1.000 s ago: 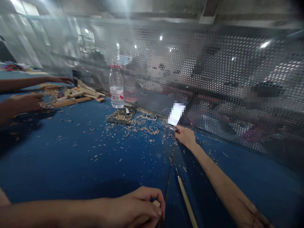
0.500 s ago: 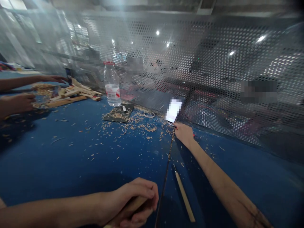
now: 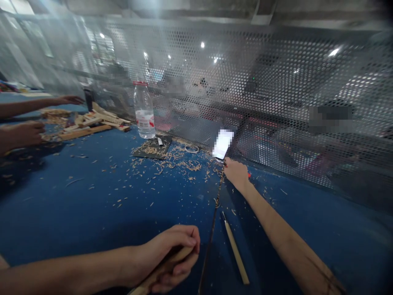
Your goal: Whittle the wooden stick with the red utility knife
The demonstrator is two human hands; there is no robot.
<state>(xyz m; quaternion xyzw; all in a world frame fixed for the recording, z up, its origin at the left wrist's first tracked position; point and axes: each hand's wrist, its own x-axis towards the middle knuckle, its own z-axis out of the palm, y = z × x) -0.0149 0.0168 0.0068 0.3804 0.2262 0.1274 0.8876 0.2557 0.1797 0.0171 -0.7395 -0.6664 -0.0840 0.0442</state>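
My left hand (image 3: 176, 254) is wrapped round a piece of wood (image 3: 153, 278), whose lower end runs off the bottom of the view. My right hand (image 3: 236, 175) reaches far forward, its fingers closed beside the lower edge of a lit phone (image 3: 223, 144) that leans on the mesh panel. A small shiny piece (image 3: 220, 161) sits at the fingertips, and a bit of red (image 3: 249, 175) shows at the hand's far side; what the fingers hold is not clear. Between my arms lies a wooden-handled carving tool (image 3: 235, 250), its metal tip pointing away.
A perforated metal panel (image 3: 190, 102) borders the blue table (image 3: 123, 221). Curled shavings (image 3: 192, 165) lie near a dark board (image 3: 153, 147) and a water bottle (image 3: 145, 112). At the left are wood pieces (image 3: 98, 119) and another person's hands (image 3: 29, 133).
Both my hands keep nearly the same place; the view has shifted slightly. My left hand has turned a little, showing more of the wood. The other person's far hand has drawn slightly back.
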